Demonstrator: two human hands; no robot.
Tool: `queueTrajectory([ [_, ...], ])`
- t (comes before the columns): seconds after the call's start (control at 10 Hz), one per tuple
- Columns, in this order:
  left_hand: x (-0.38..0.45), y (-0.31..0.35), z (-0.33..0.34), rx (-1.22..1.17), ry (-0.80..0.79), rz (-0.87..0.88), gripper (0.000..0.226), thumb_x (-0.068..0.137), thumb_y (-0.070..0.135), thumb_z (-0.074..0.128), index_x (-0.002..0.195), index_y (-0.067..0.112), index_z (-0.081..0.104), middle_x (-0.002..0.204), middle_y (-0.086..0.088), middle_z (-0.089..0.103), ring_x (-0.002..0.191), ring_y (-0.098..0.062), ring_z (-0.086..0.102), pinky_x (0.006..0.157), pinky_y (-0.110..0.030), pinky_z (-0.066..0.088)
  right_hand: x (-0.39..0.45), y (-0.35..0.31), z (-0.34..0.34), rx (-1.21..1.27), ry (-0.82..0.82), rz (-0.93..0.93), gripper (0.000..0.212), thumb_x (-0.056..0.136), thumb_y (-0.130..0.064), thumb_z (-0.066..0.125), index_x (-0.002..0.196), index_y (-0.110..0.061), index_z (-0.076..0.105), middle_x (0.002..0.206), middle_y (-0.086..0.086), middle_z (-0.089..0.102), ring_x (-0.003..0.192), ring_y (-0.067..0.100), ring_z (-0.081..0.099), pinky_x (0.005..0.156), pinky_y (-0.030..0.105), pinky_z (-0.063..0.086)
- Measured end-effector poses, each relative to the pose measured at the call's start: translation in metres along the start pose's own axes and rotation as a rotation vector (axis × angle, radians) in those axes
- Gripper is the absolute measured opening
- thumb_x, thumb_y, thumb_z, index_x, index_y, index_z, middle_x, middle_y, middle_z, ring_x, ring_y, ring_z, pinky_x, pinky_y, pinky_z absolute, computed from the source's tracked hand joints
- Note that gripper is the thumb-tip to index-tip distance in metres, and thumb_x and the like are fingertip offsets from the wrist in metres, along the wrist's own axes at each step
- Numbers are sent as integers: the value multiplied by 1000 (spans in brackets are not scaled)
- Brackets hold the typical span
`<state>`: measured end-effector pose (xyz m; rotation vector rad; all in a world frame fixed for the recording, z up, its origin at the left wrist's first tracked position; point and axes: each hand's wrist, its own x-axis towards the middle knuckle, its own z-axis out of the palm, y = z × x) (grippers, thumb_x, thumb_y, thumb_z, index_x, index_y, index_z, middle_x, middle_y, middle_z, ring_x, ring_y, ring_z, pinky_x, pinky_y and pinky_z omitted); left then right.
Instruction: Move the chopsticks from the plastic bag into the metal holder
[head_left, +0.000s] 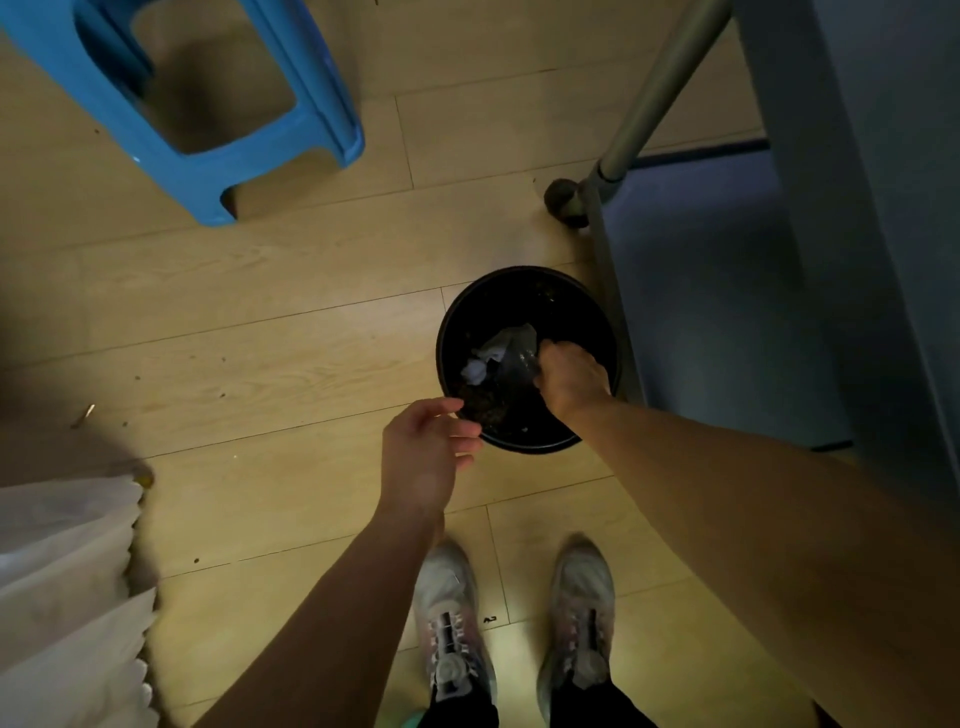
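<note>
One round black bin (524, 291) stands on a pale wood-plank floor (260, 312), its inside dark and speckled with brown scraps. In it lie crumpled white paper (475, 370) and a clear, shiny plastic bag (514, 353), creased and half lost in the gloom. The right hand (571, 379) reaches down into the bin with fingers curled shut on the bag's right edge; the fingertips are hidden behind the knuckles. The left hand (423, 452) hovers at the bin's near left rim, fingers loosely spread and bent, holding nothing. No chopsticks or metal holder can be made out; whether the bag contains anything cannot be told.

Far left, one blue moulded plastic stool (208, 104) is cut off by the top edge. Far right, a slanted grey metal tube (660, 88) ends at a dark round caster (563, 202), beside a bluish-grey panel (857, 208) that runs out of frame. Near left, a white pleated fabric (67, 597) with a scalloped edge is cut off. Two pale laced shoes (452, 623) stand at the near edge, blurred. Small dark crumbs dot the planks.
</note>
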<state>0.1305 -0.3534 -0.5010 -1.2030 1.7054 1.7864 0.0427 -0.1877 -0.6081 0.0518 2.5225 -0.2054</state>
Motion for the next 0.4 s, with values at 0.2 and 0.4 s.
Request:
queueTrajectory([
  [0.2, -4, 9, 9, -2, 10, 11, 28, 99, 1, 43, 108, 8, 68, 81, -11, 75, 69, -20, 69, 64, -30, 54, -11, -1, -17, 25, 19, -36, 29, 94, -19, 61, 120, -7, 61, 122, 18, 60, 115, 40, 58, 86, 44, 51],
  [0.4, -14, 41, 22, -51, 5, 36, 25, 101, 4, 43, 101, 14, 67, 84, -11, 74, 75, -22, 70, 67, -32, 55, -37, -14, -58, 153, 101, -64, 23, 95, -23, 62, 113, -9, 61, 116, 14, 63, 110, 35, 61, 79, 42, 51],
])
